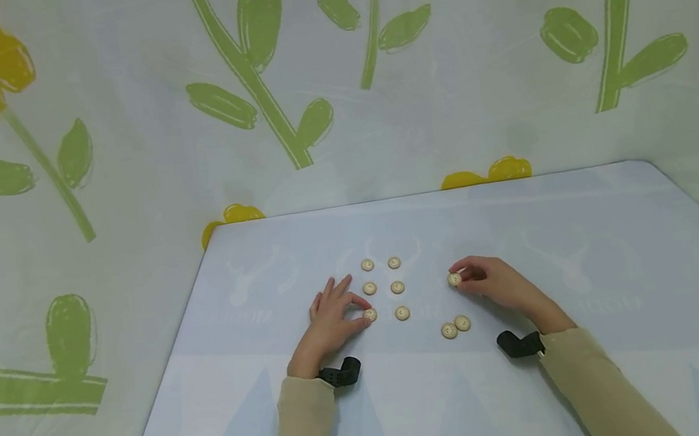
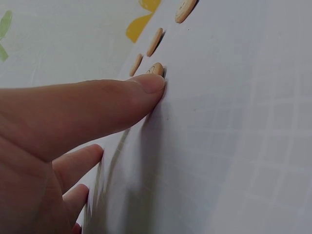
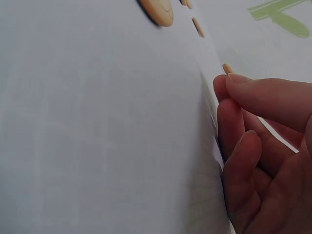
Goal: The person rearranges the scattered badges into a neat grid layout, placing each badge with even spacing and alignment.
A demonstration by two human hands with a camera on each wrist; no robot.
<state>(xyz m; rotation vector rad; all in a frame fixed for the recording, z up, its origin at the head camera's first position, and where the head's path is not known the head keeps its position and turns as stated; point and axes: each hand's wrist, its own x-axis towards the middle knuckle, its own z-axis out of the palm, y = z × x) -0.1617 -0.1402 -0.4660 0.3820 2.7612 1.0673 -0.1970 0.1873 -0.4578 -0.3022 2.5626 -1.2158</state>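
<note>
Small round wooden discs with dark markings lie on the table in two columns of three. My left hand (image 1: 331, 322) pinches the nearest disc of the left column (image 1: 370, 315) between thumb and index finger, its other fingers spread. In the left wrist view the thumb covers part of that disc (image 2: 156, 68), which is at the tabletop. To the right of the columns, my right hand (image 1: 495, 284) holds another disc (image 1: 454, 279) by thumb and fingertips; only its edge (image 3: 227, 68) shows in the right wrist view. The right hand's other fingers are curled.
Two loose discs, one nearer (image 1: 448, 330) and one farther (image 1: 463, 322), lie side by side below the right hand. The pale patterned tabletop (image 1: 588, 239) meets a flower-print curtain (image 1: 442, 119) at the back and sides. Each wrist wears a black band (image 1: 342, 372).
</note>
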